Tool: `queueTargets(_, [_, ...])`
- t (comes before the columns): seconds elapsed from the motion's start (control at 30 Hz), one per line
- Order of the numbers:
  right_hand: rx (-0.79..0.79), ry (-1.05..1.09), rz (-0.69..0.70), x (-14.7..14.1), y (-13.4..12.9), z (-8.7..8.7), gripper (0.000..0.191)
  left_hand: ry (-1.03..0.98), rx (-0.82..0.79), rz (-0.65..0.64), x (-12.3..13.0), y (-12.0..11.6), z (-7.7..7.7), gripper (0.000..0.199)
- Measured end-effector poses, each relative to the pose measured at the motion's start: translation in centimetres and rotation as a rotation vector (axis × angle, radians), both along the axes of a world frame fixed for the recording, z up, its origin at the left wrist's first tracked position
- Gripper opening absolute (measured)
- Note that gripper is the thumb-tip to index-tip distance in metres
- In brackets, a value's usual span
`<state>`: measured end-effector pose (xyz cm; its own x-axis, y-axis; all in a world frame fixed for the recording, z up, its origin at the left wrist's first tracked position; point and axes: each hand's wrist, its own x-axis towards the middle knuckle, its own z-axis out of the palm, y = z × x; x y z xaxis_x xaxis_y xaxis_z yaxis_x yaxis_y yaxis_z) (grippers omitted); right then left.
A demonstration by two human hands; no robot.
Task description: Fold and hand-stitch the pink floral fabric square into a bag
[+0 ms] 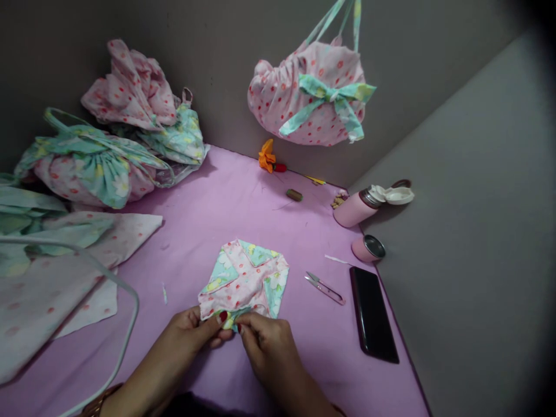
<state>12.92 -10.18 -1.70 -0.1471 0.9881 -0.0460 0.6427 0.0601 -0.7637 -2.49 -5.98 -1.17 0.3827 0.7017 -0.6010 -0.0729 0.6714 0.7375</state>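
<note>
A pieced fabric square [245, 278], pink with red dots and mint-green floral corners, lies on the table in front of me. My left hand [197, 333] is closed on its near left edge, thumb on top and fingers underneath. My right hand [267, 341] pinches at the near edge, just right of the left thumb. Whatever sits between its fingertips is too small to make out. To the right of the fabric lie thread snips [325, 288] with a pink handle, apart from both hands.
A phone [374, 313], pink cup [367, 249] and pink open-lidded bottle [354, 209] line the right edge. A thread spool [294, 195] lies at the back. A pink dotted bag [310, 98] hangs above. Fabric bags [91, 168] and a white cable [130, 313] occupy the left.
</note>
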Motion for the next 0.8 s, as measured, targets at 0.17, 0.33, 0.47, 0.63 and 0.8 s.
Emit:
queueTargets(0.17, [0.025,-0.083,0.004,-0.3,0.1,0.0,0.020,-0.008,-0.011,-0.008,0.0,0.0,-0.2,0.016])
queueTargets(0.33, [0.028,0.063,-0.025,-0.2,0.0,-0.3,0.019,-0.005,-0.012,0.008,0.1,0.1,0.1,0.016])
queueTargets(0.47, [0.012,0.146,-0.064,-0.1,0.1,-0.3,0.018,-0.008,-0.021,0.010,0.2,0.2,0.4,0.019])
queueTargets(0.63, [0.002,0.185,-0.083,-0.2,0.1,-0.3,0.017,0.034,0.018,-0.003,0.2,0.2,0.5,0.020])
queueTargets(0.8, [0.008,0.182,-0.076,-0.2,0.1,-0.5,0.017,0.102,0.066,-0.074,0.2,0.3,1.0,0.024])
